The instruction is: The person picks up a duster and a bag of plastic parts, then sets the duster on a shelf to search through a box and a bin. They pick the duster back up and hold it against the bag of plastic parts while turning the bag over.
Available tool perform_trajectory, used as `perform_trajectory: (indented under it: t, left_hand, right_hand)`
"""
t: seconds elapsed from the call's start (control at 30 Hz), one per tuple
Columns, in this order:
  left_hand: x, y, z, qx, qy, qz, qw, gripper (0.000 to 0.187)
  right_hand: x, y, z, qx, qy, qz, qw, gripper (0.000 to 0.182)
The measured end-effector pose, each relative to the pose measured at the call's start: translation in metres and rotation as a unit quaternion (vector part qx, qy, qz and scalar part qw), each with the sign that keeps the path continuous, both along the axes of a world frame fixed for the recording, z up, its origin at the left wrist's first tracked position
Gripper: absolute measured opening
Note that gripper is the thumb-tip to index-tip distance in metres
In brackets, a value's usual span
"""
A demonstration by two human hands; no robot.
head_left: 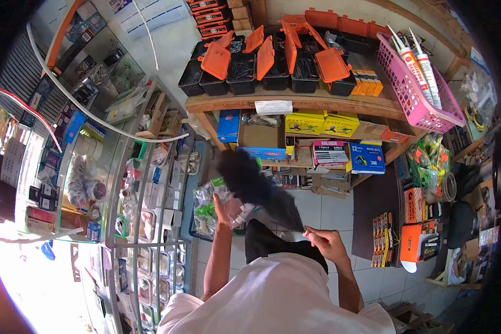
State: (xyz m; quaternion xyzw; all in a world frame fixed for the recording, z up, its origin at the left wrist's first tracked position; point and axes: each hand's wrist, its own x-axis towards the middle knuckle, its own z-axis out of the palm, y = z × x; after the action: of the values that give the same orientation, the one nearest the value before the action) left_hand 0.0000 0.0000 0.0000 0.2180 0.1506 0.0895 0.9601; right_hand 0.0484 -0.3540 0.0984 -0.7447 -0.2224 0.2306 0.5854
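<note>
Black bag held over the shop floor

The shelf [295,103] of boxes stands behind; a blurred black bag [259,186] hides part of it, its shape hard to make out. The left hand [224,210] has fingers clamped on the bag's lower edge, and the right hand [323,240] pinches something small, unclear, fingers together

Black bag [261,189] blurred in mid-frame, black bins [273,72] with orange lids [264,55], pink lattice basket [414,94], yellow boxes [323,123], blue boxes [366,157], white shirt [278,300], pale grey tiled floor [323,209]
</note>
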Motion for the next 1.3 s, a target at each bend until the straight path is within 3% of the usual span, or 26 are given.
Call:
perform_trajectory:
  t: [0.03,0.13,0.2,0.27,0.3,0.33,0.4,0.47,0.6,0.7,0.77,1.0,1.1,1.13,1.2,1.23,1.27,1.3]
  left_hand:
    - [0.000,0.000,-0.001,-0.024,0.019,0.008,0.999,0.087]
    - [0.024,-0.025,0.017,0.085,0.003,0.086,0.993,0.088]
    - [0.022,-0.021,0.013,0.052,-0.102,0.012,0.993,0.077]
    - [0.015,-0.017,0.010,-0.050,-0.130,-0.034,0.990,0.071]
    - [0.020,-0.018,0.006,-0.049,-0.130,-0.033,0.990,0.071]
    - [0.028,-0.018,0.001,0.311,0.003,0.034,0.950,0.076]
    - [0.023,-0.020,-0.007,0.292,-0.100,0.121,0.943,0.074]
    - [0.023,-0.025,0.020,0.272,-0.096,0.118,0.950,0.073]
    - [0.020,-0.023,0.021,0.165,-0.083,0.103,0.977,0.072]
    - [0.014,-0.022,0.018,0.129,-0.082,0.086,0.984,0.071]
    - [0.012,-0.022,0.017,0.124,-0.081,0.082,0.986,0.071]
    - [0.014,-0.020,0.022,0.161,-0.070,0.110,0.978,0.069]
    - [0.019,-0.021,0.028,0.227,-0.058,0.143,0.962,0.068]
    - [0.020,-0.021,0.030,0.283,-0.051,0.160,0.944,0.068]
    - [0.021,-0.022,0.030,0.476,-0.011,0.195,0.857,0.067]
    - [0.018,-0.022,0.032,0.716,0.061,0.195,0.668,0.067]
    - [0.015,-0.024,0.034,0.879,0.143,0.216,0.401,0.067]
    - [0.014,-0.027,0.038,0.923,0.174,0.256,0.228,0.066]
  right_hand:
    - [0.001,0.000,0.001,-0.002,0.006,0.018,1.000,0.024]
    - [0.005,-0.007,0.007,-0.003,0.005,0.022,1.000,0.025]
    - [0.005,-0.008,0.007,0.006,0.004,0.008,1.000,0.026]
    - [0.004,-0.011,0.003,-0.033,0.031,0.044,0.998,0.026]
    - [0.004,-0.011,0.002,-0.033,0.030,0.045,0.998,0.026]
    - [0.002,-0.009,0.001,-0.008,0.029,0.045,0.999,0.026]
    - [0.001,-0.007,0.001,0.016,0.029,0.042,0.999,0.026]
    - [0.001,-0.007,0.001,-0.022,0.022,0.026,0.999,0.026]
    - [0.001,-0.012,-0.004,-0.007,0.049,0.089,0.995,0.027]
    - [-0.003,-0.014,-0.014,-0.031,0.031,0.057,0.997,0.027]
    - [-0.001,-0.014,-0.014,0.004,0.064,0.108,0.992,0.027]
    - [0.003,-0.018,-0.017,-0.040,0.063,0.087,0.993,0.025]
    - [0.003,-0.018,-0.019,-0.021,0.063,0.105,0.992,0.025]
    - [0.001,-0.016,-0.018,-0.001,0.062,0.068,0.996,0.025]
    - [0.000,-0.016,-0.023,0.018,0.063,0.032,0.997,0.025]
    - [0.001,-0.020,-0.030,0.012,0.074,0.059,0.995,0.025]
    - [0.001,-0.022,-0.033,0.006,0.085,0.086,0.993,0.024]
    - [0.000,-0.022,-0.032,0.006,0.086,0.085,0.993,0.024]
